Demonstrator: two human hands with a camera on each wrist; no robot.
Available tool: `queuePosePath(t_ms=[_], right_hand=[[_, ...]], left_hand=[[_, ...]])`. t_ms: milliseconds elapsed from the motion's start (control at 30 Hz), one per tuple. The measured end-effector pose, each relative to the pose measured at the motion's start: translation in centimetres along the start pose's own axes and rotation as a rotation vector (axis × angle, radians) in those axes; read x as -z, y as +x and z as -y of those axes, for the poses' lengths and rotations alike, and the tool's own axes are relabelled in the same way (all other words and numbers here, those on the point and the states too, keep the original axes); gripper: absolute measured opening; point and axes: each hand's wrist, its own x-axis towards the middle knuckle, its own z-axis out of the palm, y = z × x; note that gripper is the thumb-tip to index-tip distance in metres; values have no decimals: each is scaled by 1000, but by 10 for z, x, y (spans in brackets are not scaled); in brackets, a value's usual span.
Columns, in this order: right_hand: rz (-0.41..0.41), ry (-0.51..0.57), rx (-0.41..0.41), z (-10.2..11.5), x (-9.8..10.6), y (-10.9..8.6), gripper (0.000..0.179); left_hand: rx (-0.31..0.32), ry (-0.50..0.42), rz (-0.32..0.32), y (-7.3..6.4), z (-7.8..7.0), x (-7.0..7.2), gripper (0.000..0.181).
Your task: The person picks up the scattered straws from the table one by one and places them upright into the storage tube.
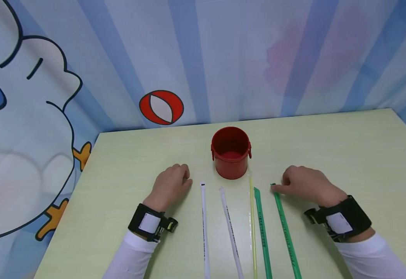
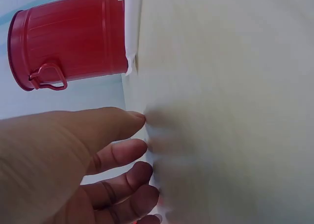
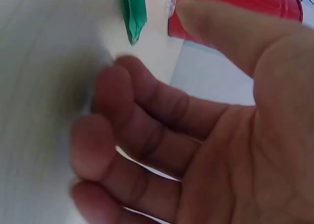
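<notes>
My left hand (image 1: 169, 185) rests on the table left of a white paper-wrapped straw (image 1: 204, 228), its fingers loosely curled and holding nothing. My right hand (image 1: 305, 185) is at the upper end of the outer green wrapped straw (image 1: 286, 232). In the right wrist view its thumb (image 3: 216, 25) and fingers (image 3: 162, 101) are apart, with nothing gripped between them. Between the hands also lie a second white straw (image 1: 231, 234), a thin yellow straw (image 1: 253, 232) in clear wrap and another green straw (image 1: 263, 232). A red bucket (image 1: 231, 166) stands upright beyond them.
The pale wooden table (image 1: 363, 155) backs onto a blue-striped cloth (image 1: 241, 58) printed with a red ball and a large cartoon figure (image 1: 25, 174) at left. Black wrist straps (image 1: 347, 219) with cameras sit on both forearms.
</notes>
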Motion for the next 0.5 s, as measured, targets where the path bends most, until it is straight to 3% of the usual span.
queuePosePath(t_ms=[133,500], right_hand=[[36,-23,-4,5,-5,-1,42],[41,-31,-14,12,-12,-1,36]], left_hand=[[4,-5,3,-1,0,0,12],[11,-8,8,0,0,0,12]])
